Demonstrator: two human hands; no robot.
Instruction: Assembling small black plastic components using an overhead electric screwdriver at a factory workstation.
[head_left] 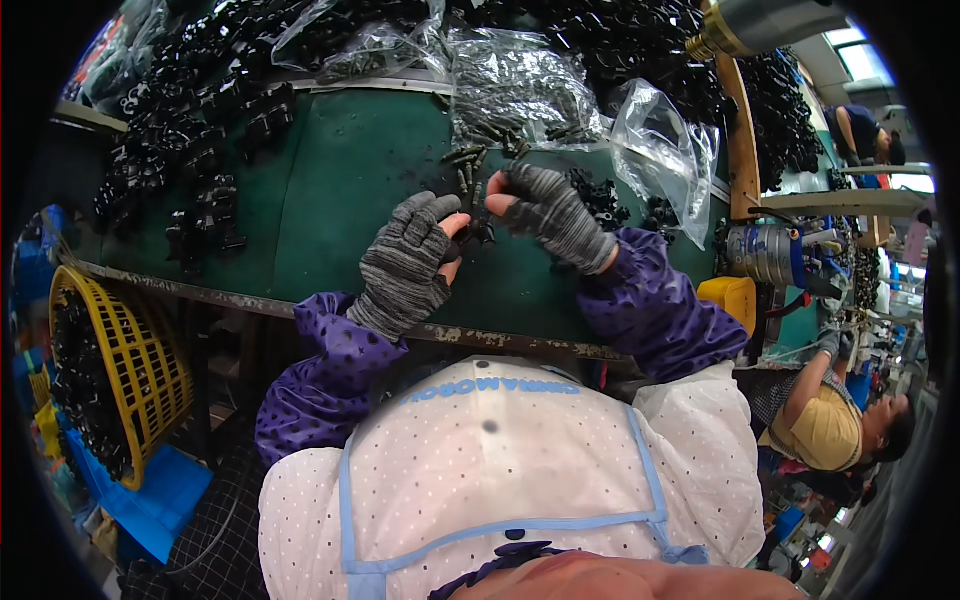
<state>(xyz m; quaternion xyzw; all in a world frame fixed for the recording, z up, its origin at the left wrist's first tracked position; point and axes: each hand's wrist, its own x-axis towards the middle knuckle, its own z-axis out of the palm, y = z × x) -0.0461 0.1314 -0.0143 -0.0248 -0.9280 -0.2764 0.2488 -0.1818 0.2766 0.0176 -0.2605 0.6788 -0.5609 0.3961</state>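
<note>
Both my hands wear grey fingerless gloves and meet over the green tabletop. My left hand [408, 262] is closed, with thumb and fingertips pinching a small black part [478, 236] that juts out to the right. Just above and to the right, my right hand [553, 212] is closed too, thumb against forefinger; whatever is between those fingertips is too small to make out. A slim dark bolt [478, 194] shows upright between the two hands. Several loose bolts [462, 157] lie just beyond, by the mouth of a clear plastic bag [525, 85].
Black parts are heaped at the left [180, 150] and back. Small black pieces [598, 198] lie beyond my right wrist. A crumpled clear bag [665, 150] is near the wooden post [740, 140]. A yellow basket [160, 375] stands lower left; a co-worker [825, 415] sits far right.
</note>
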